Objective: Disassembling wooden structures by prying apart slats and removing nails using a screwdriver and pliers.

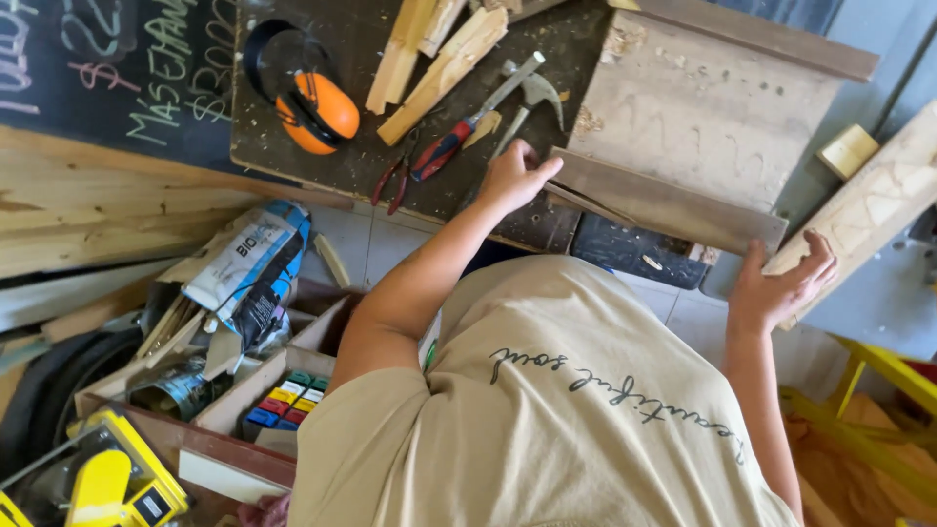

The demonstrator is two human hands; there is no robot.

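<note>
Head view, board: I see a long weathered plank [673, 205] lying slantwise in the right centre of the frame, its near end at centre and its far end lower right, resting across a pale worn panel [703, 107] in the upper right.
Head view, left hand: my left hand [514, 176] sits at frame centre, fingers curled over the plank's end with the thumb along its edge, gripping it.
Head view, right hand: my right hand [781, 283] is at the right of the frame, fingers spread and half open, the fingertips touching the plank's other end; a pale carved beam [869, 210] runs just beside it toward the right edge.
Head view, bench: a dark, dusty worktop [322, 156] fills the upper middle of the frame.
Head view, tools: a claw hammer [532, 98] lies just above the left hand, a red-handled tool [459, 137] beside it, and red pliers [395, 176] to its left.
Head view, ear protection: orange earmuffs [312, 93] rest at the upper left of the worktop.
Head view, offcuts: pale wood strips [439, 54] lie at top centre.
Head view, lower left: a crumpled paper sack [249, 268], a tray of coloured blocks [285, 398] and a yellow power tool [117, 478].
Head view, shirt: a beige shirt [547, 410] fills the lower centre.
</note>
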